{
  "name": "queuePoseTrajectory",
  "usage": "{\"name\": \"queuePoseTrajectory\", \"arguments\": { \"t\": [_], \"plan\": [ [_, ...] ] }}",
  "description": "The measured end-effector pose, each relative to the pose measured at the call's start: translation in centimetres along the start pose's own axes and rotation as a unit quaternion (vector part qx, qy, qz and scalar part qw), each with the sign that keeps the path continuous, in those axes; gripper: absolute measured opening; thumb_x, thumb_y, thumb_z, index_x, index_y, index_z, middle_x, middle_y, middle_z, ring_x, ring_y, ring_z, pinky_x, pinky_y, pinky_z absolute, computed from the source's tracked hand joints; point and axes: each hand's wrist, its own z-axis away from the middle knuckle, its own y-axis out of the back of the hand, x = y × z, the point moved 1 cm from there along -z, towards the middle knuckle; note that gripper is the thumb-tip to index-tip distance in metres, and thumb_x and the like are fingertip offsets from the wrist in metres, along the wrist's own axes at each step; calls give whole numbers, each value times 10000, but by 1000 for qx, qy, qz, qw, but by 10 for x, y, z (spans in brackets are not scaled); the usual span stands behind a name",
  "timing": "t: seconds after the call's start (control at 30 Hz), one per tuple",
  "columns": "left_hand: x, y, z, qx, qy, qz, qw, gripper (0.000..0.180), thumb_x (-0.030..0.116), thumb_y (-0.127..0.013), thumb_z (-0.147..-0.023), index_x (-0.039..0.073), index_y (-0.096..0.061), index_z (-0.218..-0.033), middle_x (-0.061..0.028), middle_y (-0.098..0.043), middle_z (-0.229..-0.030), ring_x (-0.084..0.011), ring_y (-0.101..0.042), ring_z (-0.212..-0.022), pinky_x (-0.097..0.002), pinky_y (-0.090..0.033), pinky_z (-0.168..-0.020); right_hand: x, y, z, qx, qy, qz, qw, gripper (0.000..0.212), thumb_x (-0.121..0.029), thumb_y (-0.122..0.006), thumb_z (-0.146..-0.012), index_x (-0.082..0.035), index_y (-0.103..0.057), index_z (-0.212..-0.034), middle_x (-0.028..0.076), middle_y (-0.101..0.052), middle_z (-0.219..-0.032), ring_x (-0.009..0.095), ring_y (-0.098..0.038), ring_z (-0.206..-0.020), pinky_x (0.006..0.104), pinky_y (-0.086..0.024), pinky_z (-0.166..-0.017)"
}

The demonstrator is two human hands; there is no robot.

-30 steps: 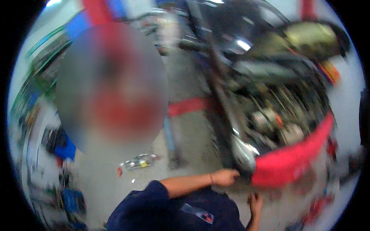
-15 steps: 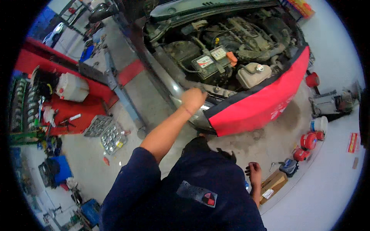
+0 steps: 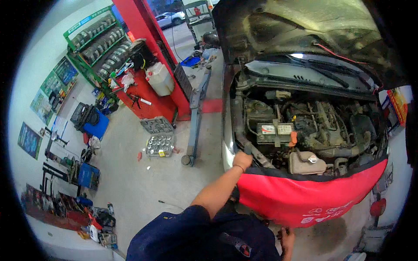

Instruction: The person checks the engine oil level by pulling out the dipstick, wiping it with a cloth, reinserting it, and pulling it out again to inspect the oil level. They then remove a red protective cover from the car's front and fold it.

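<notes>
Cover, red, drapes across the front of the car, long axis left-right, curving up rightward. On my feed the left hand curls beside its left end; the right hand hangs below, half-bent. I can't tell whether either grasps anything.

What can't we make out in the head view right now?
All in the head view:
- Left hand: its own back hides the fingertips; grip unclear.
- Right hand: small and dark around the fingers; can't tell if it holds anything.
- Red cover: hides whatever is beneath it.
- Raised hood: top cut off by the upper edge.
- Grey case: pieces inside too small to identify.
</notes>
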Motion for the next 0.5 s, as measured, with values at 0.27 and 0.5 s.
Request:
{"name": "queuePoseTrajectory", "arguments": {
  "t": [0.27,0.5],
  "plan": [
    [22,24,-9,273,159,129,940,265,210,-542,-826,0,-655,-943,-235,-676,-974,-421,-636,-940,-489,-502,-835,106,193,-26,96,80,70,990,275,-278,-577,-959,-52,-626,-1108,58,-589,-654,154,-562,-540,312,-485,-502],
    [33,22,58,279,-26,574,769,217,223,-583,-948,10,-583,-905,-99,-614,-744,-240,-609,-663,-381,-499,-605,68,216,24,50,-132,-27,990,203,-264,-546,-972,-71,-605,-995,55,-574,-676,136,-533,-529,293,-461,-479]
  ]
}}
